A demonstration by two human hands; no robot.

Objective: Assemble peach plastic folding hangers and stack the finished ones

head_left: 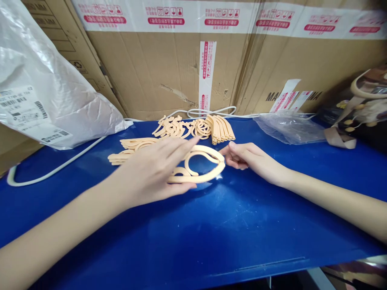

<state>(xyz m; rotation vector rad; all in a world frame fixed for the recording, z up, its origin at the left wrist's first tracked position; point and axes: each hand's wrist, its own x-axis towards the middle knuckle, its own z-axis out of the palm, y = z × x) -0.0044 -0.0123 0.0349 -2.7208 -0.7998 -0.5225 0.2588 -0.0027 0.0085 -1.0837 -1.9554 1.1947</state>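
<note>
My left hand [151,171] grips a beige plastic folding hanger [213,173] just above the blue table, thumb below and fingers over the top. The hanger is folded into a pointed oval with curved pieces inside, and the hand covers its left part. Close to its right tip is my right hand [248,157], fingers curled and thumb pressed in. The index fingertip reaches the hanger's tip; whether it touches or anything is pinched there, I cannot tell. Behind lie loose beige hooks [172,127], a row of curved arms [222,129] and a stack of folded hangers [119,157], partly hidden.
Large cardboard boxes [157,68] wall off the table's [236,237] back edge. A white parcel bag [60,92] leans at left above a white cable [60,171]. At the right rear lie a clear plastic bag [290,129] and a dark bag with a beige ribbon [340,139].
</note>
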